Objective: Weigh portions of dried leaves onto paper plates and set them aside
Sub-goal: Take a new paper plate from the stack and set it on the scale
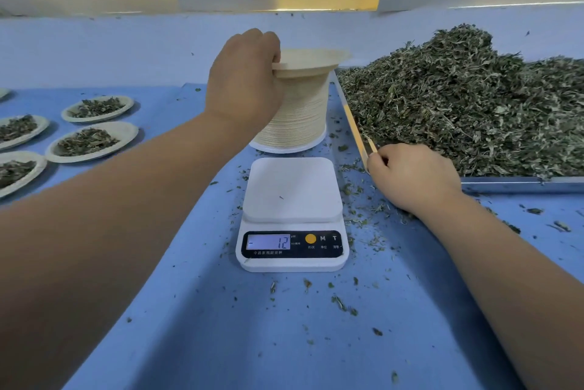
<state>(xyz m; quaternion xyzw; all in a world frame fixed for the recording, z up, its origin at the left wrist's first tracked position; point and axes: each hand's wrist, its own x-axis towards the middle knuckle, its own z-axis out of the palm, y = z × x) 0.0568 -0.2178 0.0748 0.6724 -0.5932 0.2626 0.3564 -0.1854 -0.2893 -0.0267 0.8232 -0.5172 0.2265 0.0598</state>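
Four plates (126, 133) of dried leaves (87, 140), one heaped tray (521, 183).

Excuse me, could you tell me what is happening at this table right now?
A person is portioning dried leaves. The left hand grips the top plate of the plate stack behind the scale. The right hand holds a thin wooden tool at the edge of the tray heaped with them. The scale is bare and reads minus 12. Several filled plates sit to the left.
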